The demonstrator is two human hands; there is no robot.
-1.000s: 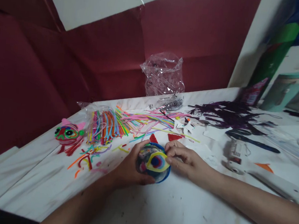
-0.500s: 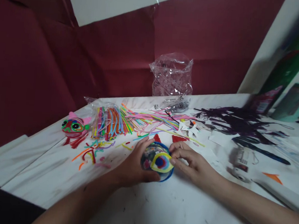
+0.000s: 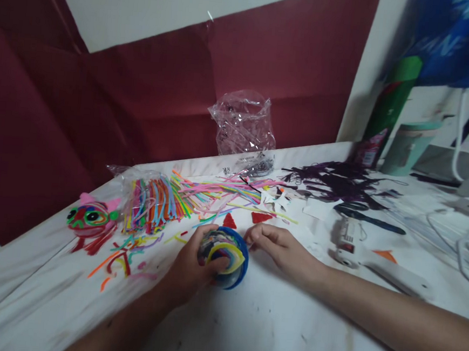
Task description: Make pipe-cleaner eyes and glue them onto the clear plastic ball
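My left hand (image 3: 195, 264) is closed around a round craft piece (image 3: 232, 281) with a blue rim and a patterned, multicoloured face. Its thumb presses on a yellow-edged, eye-shaped piece (image 3: 236, 259) lying over that face. Just right of the blue rim, my right hand (image 3: 275, 246) has its fingers curled and pinched together; whether anything small is between them is hidden. Two red triangles (image 3: 229, 221) lie on the table beyond the hands. To the left stands a pink, red and green animal-face craft (image 3: 92, 217) with black-and-white eyes.
Bundled pipe cleaners (image 3: 153, 204) in clear plastic and loose ones (image 3: 225, 191) lie behind, with cut scraps (image 3: 124, 261) at left. Dark purple strands (image 3: 332, 178), dark-handled scissors (image 3: 371, 220), a white labelled tool (image 3: 389, 271), white cables (image 3: 464, 242) and a mint cup (image 3: 411, 149) occupy the right.
The view has swung right, so the scene sits further left. My left thumb has moved onto the eye-shaped piece. My right fingers have come off that piece to beside the blue rim.
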